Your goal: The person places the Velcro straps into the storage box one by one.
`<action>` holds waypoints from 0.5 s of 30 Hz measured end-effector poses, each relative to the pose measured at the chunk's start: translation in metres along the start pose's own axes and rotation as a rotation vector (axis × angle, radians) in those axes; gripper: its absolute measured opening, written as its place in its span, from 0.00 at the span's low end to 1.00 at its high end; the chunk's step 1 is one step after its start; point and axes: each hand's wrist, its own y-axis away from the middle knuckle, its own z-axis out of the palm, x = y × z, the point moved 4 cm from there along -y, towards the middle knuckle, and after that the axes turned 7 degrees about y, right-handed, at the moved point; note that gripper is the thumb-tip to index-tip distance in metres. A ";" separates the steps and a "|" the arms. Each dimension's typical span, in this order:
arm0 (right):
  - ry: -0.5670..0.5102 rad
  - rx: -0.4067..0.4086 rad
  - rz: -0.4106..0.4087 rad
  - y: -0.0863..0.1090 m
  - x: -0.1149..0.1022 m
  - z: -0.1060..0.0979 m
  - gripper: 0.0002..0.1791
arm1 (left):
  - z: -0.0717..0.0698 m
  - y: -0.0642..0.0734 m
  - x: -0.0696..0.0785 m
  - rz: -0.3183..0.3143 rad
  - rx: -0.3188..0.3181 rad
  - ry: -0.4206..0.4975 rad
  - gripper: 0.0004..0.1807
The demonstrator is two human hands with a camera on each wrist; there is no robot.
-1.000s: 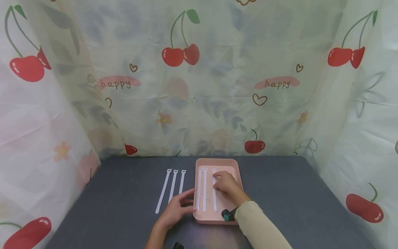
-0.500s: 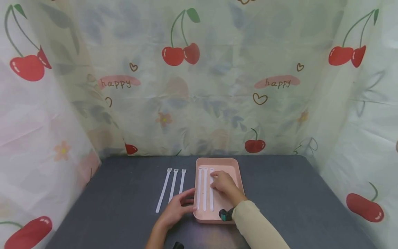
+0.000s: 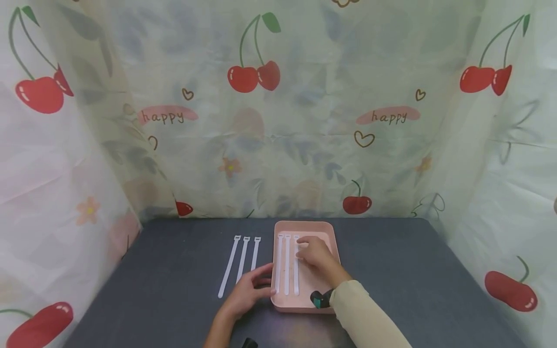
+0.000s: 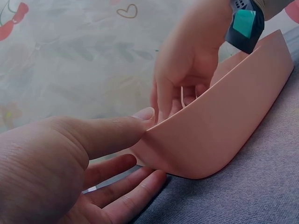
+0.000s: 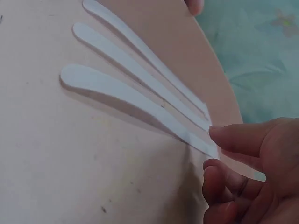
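A pink tray (image 3: 300, 305) holds three white cable straps with slotted heads, lying side by side along its left half. Over the rightmost strap (image 3: 297, 275) my right hand (image 3: 319, 255) reaches down; in the right wrist view, thumb and fingers stand apart around that strap's head end, and the contact is hard to tell. My left hand (image 3: 244, 292) rests at the tray's left wall, thumb (image 4: 140, 116) touching the rim corner, other fingers loose below and outside it. Left of the tray lie three more white straps (image 3: 228, 266), the nearer ends partly hidden by the left hand.
The dark grey table (image 3: 383, 266) spreads around the tray. A cherry-printed curtain (image 3: 270, 145) closes off the back and both sides. Tall tray walls (image 4: 224, 121) rise around the straps.
The rightmost strap in the tray shifted left, nearer the other two, with my right hand at it. Since then that hand has moved slightly right, while the strap stays. My left hand has kept still.
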 end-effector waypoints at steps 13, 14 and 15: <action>-0.116 -0.002 0.030 0.004 0.008 -0.035 0.21 | 0.000 0.000 0.000 0.005 0.002 0.021 0.36; -0.120 0.004 0.025 0.005 0.009 -0.038 0.21 | 0.000 0.000 0.000 0.007 0.002 0.023 0.36; -0.116 0.013 0.020 0.007 0.010 -0.042 0.21 | 0.001 0.000 0.000 0.007 0.002 0.023 0.36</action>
